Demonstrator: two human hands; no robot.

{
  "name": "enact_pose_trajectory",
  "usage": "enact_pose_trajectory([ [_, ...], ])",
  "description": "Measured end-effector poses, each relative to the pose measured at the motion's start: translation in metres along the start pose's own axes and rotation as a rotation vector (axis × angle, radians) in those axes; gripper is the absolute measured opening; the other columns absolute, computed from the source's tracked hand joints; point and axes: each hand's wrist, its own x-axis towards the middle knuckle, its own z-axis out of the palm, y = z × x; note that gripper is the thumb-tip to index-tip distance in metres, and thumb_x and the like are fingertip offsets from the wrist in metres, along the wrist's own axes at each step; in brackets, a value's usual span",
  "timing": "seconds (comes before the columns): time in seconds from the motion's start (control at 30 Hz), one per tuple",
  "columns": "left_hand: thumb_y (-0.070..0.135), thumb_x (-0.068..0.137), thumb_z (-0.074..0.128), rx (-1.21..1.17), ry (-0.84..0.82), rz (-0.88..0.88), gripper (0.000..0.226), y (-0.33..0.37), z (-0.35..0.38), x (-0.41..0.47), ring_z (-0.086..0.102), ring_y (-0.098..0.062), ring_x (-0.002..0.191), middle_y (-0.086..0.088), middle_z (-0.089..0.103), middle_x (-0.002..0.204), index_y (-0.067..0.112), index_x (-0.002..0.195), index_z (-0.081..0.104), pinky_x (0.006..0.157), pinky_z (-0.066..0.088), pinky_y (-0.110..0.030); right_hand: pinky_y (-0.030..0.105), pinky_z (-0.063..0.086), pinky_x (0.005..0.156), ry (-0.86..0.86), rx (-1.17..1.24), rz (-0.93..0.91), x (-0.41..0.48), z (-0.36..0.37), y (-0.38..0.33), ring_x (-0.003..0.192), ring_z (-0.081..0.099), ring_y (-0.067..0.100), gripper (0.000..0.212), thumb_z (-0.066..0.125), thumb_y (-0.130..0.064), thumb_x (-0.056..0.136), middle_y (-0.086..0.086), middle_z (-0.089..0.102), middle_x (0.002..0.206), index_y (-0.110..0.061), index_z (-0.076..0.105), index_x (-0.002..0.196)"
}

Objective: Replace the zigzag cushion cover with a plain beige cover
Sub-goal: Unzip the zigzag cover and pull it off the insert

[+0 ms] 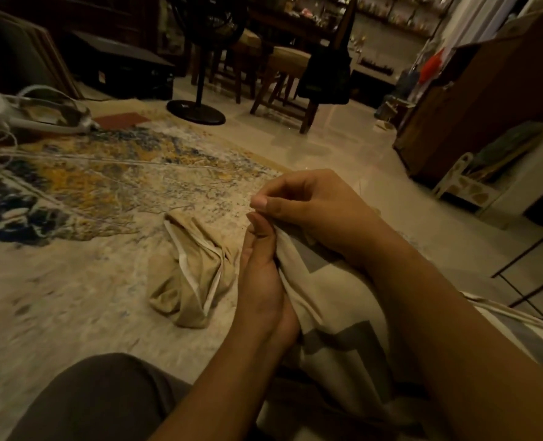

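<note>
Both hands are working at one corner of the zigzag cover [343,316], which is lying across the person's lap at the lower right. The left hand [260,281] is holding the folded edge of the cloth, with the fingers curled round it and the thumb pressing on top. The right hand [314,211] is pinching something very small between thumb and forefinger, just above that edge. What it is pinching is hidden by the fingertips; I am judging that it is the zip pull or the very end of the opening, so the step in hand is probably the opening of the old cover. To do it well, the left hand should be holding the seam straight and flat, close to the pinch, while the right hand is drawing along the line of the seam and not upward, so that the cloth is not bunching or catching. Whether the cushion is inside the cover I cannot tell for sure. The plain beige cover [194,275] is lying crumpled on the patterned rug [89,192], just beside the left hand but not touching it, with its pale edging showing, within easy reach. The room is dim, so feeling for the opening with the fingertips is perhaps safer than looking.
</note>
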Motion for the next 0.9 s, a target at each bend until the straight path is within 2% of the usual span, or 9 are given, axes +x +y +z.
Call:
enact_pose_trajectory([
  [0.13,0.058,0.077,0.070,0.014,0.045,0.021,0.080,0.000,-0.002,0.003,0.052,-0.044,0.126,-0.024,0.055,0.136,0.014,0.140,0.048,0.107,0.036,-0.065,0.040,0.055,0.082,0.014,-0.049,0.019,0.006,0.002,0.010,0.079,0.065,0.017,0.019,0.062,-0.026,0.096,0.009,0.072,0.088,-0.011,0.073,0.095],
  [0.23,0.052,0.079,0.063,0.044,0.057,0.101,0.069,0.001,-0.001,0.006,0.056,-0.040,0.124,-0.021,0.060,0.132,0.014,0.136,0.052,0.106,0.038,-0.064,0.046,0.053,0.085,-0.016,-0.074,0.016,0.009,0.004,0.007,0.084,0.064,0.030,0.023,0.053,-0.028,0.101,0.015,0.070,0.093,-0.012,0.069,0.096],
  [0.37,0.051,0.076,0.067,0.129,0.076,0.218,0.049,0.001,0.000,0.008,0.057,-0.044,0.119,-0.020,0.064,0.123,0.021,0.115,0.063,0.100,0.042,-0.067,0.020,0.041,0.064,0.025,-0.224,0.003,0.010,0.004,0.004,0.060,0.052,-0.006,0.027,0.045,-0.028,0.104,-0.011,0.060,0.074,-0.025,0.062,0.083],
  [0.43,0.053,0.071,0.070,0.213,0.101,0.304,0.038,0.003,0.001,0.008,0.058,-0.045,0.116,-0.020,0.065,0.116,0.027,0.099,0.066,0.100,0.043,-0.066,0.019,0.039,0.063,0.059,-0.293,-0.015,0.010,0.004,0.005,0.063,0.050,-0.004,0.028,0.045,-0.025,0.104,-0.011,0.058,0.076,-0.025,0.061,0.082],
  [0.5,0.049,0.081,0.068,0.340,0.130,0.422,0.019,0.006,0.005,0.012,0.061,-0.036,0.103,-0.015,0.064,0.104,0.032,0.088,0.066,0.099,0.045,-0.062,0.013,0.038,0.061,0.138,-0.307,-0.087,0.009,0.005,0.006,0.066,0.048,0.000,0.026,0.046,-0.012,0.102,-0.008,0.056,0.075,-0.015,0.061,0.081],
  [0.6,0.034,0.091,0.061,0.488,0.132,0.582,0.007,0.010,0.007,0.022,0.057,-0.025,0.090,-0.009,0.062,0.096,0.029,0.088,0.064,0.086,0.049,-0.051,0.016,0.036,0.058,0.271,-0.334,-0.224,0.009,0.005,0.008,0.066,0.047,0.007,0.023,0.046,0.003,0.089,-0.007,0.053,0.067,-0.010,0.059,0.075],
  [0.7,0.012,0.098,0.057,0.552,0.140,0.645,0.013,0.011,0.010,0.027,0.059,-0.017,0.087,-0.003,0.063,0.092,0.021,0.091,0.063,0.080,0.050,-0.039,0.028,0.037,0.069,0.282,-0.423,-0.234,0.003,0.000,0.007,0.090,0.050,0.025,0.029,0.041,-0.012,0.081,-0.016,0.050,0.072,-0.036,0.053,0.073],
  [0.8,0.004,0.097,0.055,0.555,0.108,0.634,0.018,0.013,0.015,0.027,0.061,-0.005,0.077,0.006,0.065,0.084,0.019,0.089,0.062,0.073,0.052,-0.025,0.024,0.034,0.076,0.252,-0.454,-0.191,-0.013,-0.011,0.002,0.102,0.038,0.020,0.024,0.041,-0.015,0.085,-0.015,0.044,0.079,-0.035,0.055,0.082],
  [0.9,-0.005,0.095,0.053,0.576,-0.018,0.590,0.021,0.019,0.018,0.030,0.061,-0.001,0.068,0.013,0.068,0.073,0.013,0.087,0.059,0.067,0.053,-0.021,0.025,0.034,0.077,0.336,-0.677,-0.317,-0.021,-0.020,0.003,0.103,0.036,0.018,0.021,0.037,-0.044,0.081,-0.017,0.044,0.076,-0.034,0.055,0.087],
])
